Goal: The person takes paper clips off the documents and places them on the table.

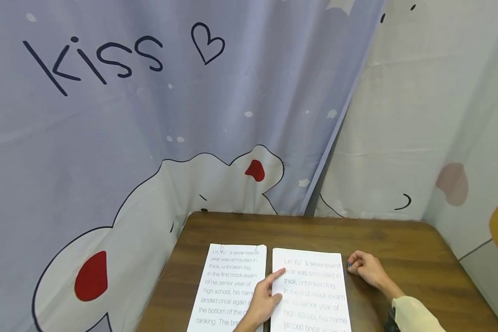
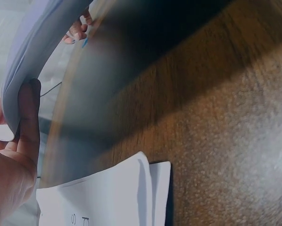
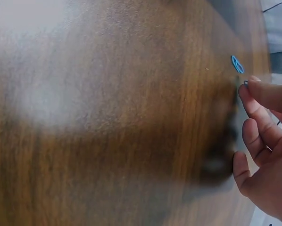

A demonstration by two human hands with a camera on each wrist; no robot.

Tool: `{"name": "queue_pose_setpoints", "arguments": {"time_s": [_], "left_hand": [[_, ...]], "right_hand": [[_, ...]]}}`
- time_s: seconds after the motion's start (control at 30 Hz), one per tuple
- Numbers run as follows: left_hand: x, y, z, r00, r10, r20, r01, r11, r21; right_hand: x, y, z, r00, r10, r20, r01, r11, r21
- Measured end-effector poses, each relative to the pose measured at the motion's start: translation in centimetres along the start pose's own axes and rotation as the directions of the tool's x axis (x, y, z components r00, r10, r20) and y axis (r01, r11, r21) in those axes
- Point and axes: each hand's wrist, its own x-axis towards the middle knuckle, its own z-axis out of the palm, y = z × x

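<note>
Closest to you, your left hand [image 1: 262,302] lies flat across the gap between the two printed sheets, fingers straight, forefinger stretched onto the right sheet [image 1: 311,295] near its top left corner. It's pressing, not gripping. The left sheet [image 1: 228,288] sits just beside the right one, edges nearly touching, and it looks like more than one page, with what may be a clip already on its top edge, though that's too small to call.

Just off the right sheet's top right corner, your right hand [image 1: 367,269] has its fingers curled in, pinching something tiny and blue. The right wrist view shows a blue paper clip [image 3: 237,64] on the table [image 1: 398,244] right by your fingertips [image 3: 254,92], and I can't tell for sure if you've got hold of one or are only touching it.

My read: you're in the pick-up-the-clip stage, with the right sheet held steady for clipping. Next you'd want a firm pinch on the clip, then bring it to the right sheet's top edge and slide it on while the left hand keeps the paper from skating.

Beyond the right sheet there's bare wood, then the cartoon curtain [image 1: 149,115] with "kiss" and a heart.
</note>
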Motion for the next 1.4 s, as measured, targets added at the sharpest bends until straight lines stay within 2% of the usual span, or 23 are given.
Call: {"name": "queue_pose_setpoints", "arguments": {"time_s": [0.27, 0.5, 0.73, 1.07, 1.13, 1.23, 1.4], "left_hand": [[-0.1, -0.5, 0.0, 1.0, -0.015, 0.017, 0.015, 1.0, -0.01], [0.0, -0.5, -0.1, 1.0, -0.002, 0.019, 0.002, 1.0, -0.008], [0.2, -0.6, 0.0, 0.999, 0.025, 0.038, -0.025, 1.0, -0.012], [0.3, -0.8, 0.1, 0.998, 0.026, 0.053, -0.028, 0.999, 0.032], [0.4, -0.9, 0.0, 0.998, 0.032, 0.05, -0.035, 0.998, 0.06], [0.8, -0.9, 0.0, 0.997, 0.057, 0.047, -0.063, 0.986, 0.154], [1.4, -0.8, 0.0, 0.996, 0.071, 0.048, -0.084, 0.935, 0.344]], "right_hand": [[-0.4, 0.1, 0.4, 0.999, -0.036, 0.02, 0.037, 0.999, -0.036], [-0.5, 0.2, 0.5, 0.996, -0.088, 0.001, 0.088, 0.995, -0.054], [-0.6, 0.4, 0.5, 0.998, -0.052, 0.023, 0.054, 0.996, -0.068], [-0.6, 0.6, 0.8, 0.997, -0.068, 0.028, 0.069, 0.996, -0.059], [-0.6, 0.6, 0.8, 0.997, -0.071, 0.028, 0.073, 0.996, -0.055], [-0.6, 0.6, 0.7, 0.997, -0.077, 0.028, 0.078, 0.996, -0.053], [-0.8, 0.6, 0.6, 0.998, -0.053, 0.04, 0.054, 0.998, -0.04]]}}
